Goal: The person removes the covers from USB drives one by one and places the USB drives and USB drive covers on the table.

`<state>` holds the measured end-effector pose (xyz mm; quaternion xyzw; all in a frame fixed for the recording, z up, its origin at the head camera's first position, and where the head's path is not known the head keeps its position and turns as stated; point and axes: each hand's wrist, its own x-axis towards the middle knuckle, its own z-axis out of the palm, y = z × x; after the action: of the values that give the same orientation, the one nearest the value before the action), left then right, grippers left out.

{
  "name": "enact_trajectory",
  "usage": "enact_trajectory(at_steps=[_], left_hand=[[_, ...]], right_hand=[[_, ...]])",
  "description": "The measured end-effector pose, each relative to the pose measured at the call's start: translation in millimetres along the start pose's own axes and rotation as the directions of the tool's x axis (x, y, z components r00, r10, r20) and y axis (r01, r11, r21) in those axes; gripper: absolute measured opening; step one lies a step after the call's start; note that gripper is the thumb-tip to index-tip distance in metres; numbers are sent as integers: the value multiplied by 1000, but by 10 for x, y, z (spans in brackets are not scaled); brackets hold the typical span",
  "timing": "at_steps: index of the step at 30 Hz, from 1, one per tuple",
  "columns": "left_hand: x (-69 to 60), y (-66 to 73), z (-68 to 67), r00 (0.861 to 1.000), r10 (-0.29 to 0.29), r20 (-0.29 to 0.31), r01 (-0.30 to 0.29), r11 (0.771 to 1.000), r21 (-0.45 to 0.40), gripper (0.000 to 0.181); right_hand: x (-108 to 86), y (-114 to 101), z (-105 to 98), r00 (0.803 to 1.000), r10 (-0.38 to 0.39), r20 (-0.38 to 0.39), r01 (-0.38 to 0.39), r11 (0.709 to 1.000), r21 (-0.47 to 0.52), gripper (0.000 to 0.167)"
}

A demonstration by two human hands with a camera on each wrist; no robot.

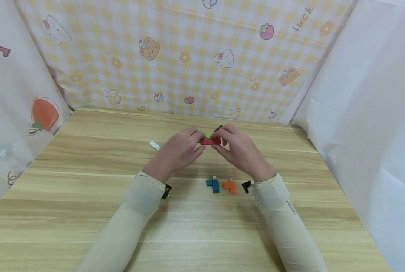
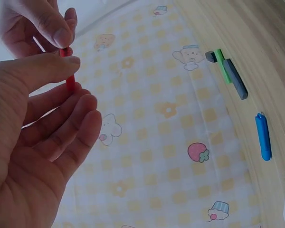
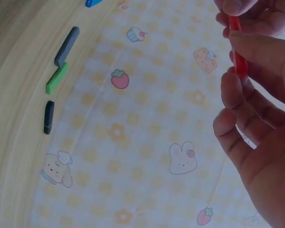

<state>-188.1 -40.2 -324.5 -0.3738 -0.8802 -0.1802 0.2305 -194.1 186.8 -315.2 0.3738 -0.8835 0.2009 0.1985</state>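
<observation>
Both hands meet over the far middle of the table, holding a red USB stick lengthwise between them. Its left end is pinched between thumb and fingers of the left hand. At the other end, the right hand grips it likewise. Seen from the left wrist, the red stick is thin and partly covered by fingertips. From the right wrist, its side shows between thumb and fingers. Closer to the person lie a blue USB stick and an orange USB stick, their metal plugs bared and caps sideways.
A white stick lies left of the hands. Beyond them, a green stick, a dark grey one, a small black piece and a bright blue stick lie near a patterned cloth at the back.
</observation>
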Motion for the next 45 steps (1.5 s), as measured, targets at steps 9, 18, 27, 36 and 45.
enact_trajectory(at_steps=[9,18,27,36,45], left_hand=[[-5,3,-22,998,34,-58,-32,999,39,20],[-6,-14,-71,996,45,-71,-44,999,18,21],[-8,-34,-114,999,-4,-50,-1,995,-95,18],[-16,-51,-118,999,7,-48,-14,988,-152,15],[-16,-53,-136,998,27,-57,-36,983,-181,14]], right_hand=[[1,-25,-11,999,-6,-34,6,1000,7,21],[4,-29,-12,999,-15,-45,16,1000,9,24],[15,-36,10,997,-47,-63,48,999,16,21],[2,-25,-8,997,-54,-53,55,998,16,21],[-7,-10,-27,997,-54,-47,55,998,30,23]])
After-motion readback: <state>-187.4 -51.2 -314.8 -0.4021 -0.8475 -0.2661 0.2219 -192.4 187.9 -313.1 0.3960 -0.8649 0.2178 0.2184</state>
